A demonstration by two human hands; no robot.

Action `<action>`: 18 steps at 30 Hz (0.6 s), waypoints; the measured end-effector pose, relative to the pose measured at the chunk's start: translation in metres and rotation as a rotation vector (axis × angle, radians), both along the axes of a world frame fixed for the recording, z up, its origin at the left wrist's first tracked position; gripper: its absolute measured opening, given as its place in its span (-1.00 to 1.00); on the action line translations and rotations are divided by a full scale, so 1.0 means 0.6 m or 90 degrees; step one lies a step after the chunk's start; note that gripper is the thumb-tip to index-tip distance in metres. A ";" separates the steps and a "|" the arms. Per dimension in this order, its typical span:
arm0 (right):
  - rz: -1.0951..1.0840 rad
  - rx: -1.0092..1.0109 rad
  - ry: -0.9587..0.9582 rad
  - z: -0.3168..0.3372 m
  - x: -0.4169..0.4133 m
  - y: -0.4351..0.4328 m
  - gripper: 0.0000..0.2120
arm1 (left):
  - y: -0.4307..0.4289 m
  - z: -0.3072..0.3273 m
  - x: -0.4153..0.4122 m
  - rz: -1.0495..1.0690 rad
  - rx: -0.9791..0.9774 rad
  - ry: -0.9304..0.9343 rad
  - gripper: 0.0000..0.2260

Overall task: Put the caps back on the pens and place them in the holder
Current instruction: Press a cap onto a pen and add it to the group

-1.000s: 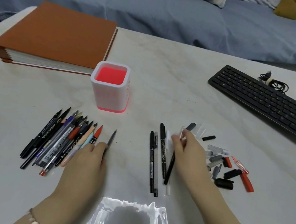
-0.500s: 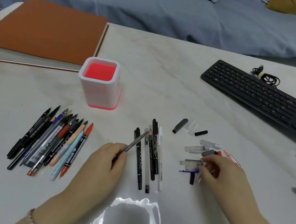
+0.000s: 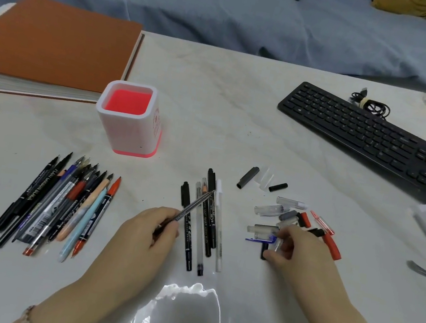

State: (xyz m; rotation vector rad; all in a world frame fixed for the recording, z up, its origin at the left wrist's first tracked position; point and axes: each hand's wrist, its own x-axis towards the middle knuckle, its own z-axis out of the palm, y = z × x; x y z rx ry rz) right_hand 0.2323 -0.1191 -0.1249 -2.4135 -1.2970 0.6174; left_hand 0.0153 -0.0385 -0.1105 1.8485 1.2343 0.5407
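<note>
The left hand (image 3: 143, 239) has its fingers clamped on a slim dark pen (image 3: 193, 207), uncapped, its tip slanting up and right over a row of capped pens (image 3: 206, 233) on the counter (image 3: 242, 110). The right hand (image 3: 300, 256) curls its fingers round a clear cap (image 3: 262, 240) with a blue clip, at the near edge of the loose caps (image 3: 289, 215). The white, red-lined holder (image 3: 127, 131) stands behind, beyond the uncapped pens (image 3: 60, 204).

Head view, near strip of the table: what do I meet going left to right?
Pile of uncapped pens → left hand gripping a thin pen → middle row of pens → right hand among the loose caps.
</note>
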 end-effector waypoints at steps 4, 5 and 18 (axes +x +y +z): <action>-0.045 0.069 0.070 0.000 -0.001 -0.006 -0.76 | -0.003 0.003 0.000 0.002 -0.016 -0.013 -0.85; -0.076 0.105 0.104 0.000 0.000 -0.006 -0.76 | -0.003 0.004 0.000 0.003 -0.020 -0.016 -0.84; -0.271 0.457 0.709 0.057 -0.069 0.021 -0.78 | -0.019 0.034 0.006 -0.054 -0.054 -0.036 -0.70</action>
